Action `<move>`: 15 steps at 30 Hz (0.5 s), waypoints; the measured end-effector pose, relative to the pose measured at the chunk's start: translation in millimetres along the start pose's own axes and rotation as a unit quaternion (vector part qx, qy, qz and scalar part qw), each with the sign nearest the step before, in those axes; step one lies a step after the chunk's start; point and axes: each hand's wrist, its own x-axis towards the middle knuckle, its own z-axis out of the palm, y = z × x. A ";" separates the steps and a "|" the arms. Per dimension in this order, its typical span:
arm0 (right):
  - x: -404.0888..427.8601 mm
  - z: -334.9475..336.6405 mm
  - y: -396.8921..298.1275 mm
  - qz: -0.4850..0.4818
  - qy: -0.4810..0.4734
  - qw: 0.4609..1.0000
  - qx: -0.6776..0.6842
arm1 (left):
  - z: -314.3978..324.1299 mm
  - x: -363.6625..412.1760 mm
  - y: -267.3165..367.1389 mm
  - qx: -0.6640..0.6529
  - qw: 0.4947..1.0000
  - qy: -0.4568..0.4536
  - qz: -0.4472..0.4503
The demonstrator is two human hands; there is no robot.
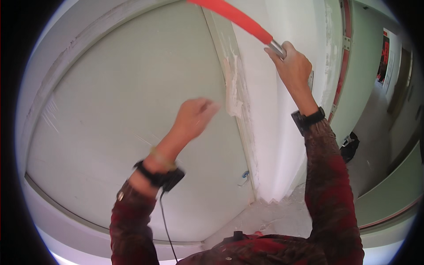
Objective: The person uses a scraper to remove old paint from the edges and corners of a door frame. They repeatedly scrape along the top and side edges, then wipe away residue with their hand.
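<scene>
My right hand [295, 68], at the upper right, is wrapped around the bare metal end of a pole with a red sleeve [241, 23]. The pole runs up and to the left, past the top of the view; its far end is hidden. My left hand [197, 117] is blurred by motion, with its fingers partly curled, in front of a large pale grey-green panel [139, 82] that looks like a door. Nothing shows in that hand, though the blur hides the fingertips. Each wrist wears a black strapped device.
Torn tape or paper [234, 87] clings to the panel's frame, beside a white wall [278, 139]. A small metal handle with a blue part [245, 175] is low on the panel. Rightward, a corridor floor [371, 132] holds a black bag [351, 147]. A thin cable [165, 218] hangs from my left wrist.
</scene>
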 end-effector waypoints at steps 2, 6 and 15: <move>10.0 3.3 -11.7 0.035 -0.005 0.999 0.018 | 23.8 52.9 -22.0 0.038 0.997 0.065 0.010; 22.2 12.9 -12.2 0.064 0.031 0.997 0.043 | 40.5 123.6 -19.1 0.091 0.987 0.122 -0.045; 34.7 47.6 0.9 0.077 0.007 0.997 0.008 | 67.9 171.8 -12.8 0.265 0.939 0.205 0.072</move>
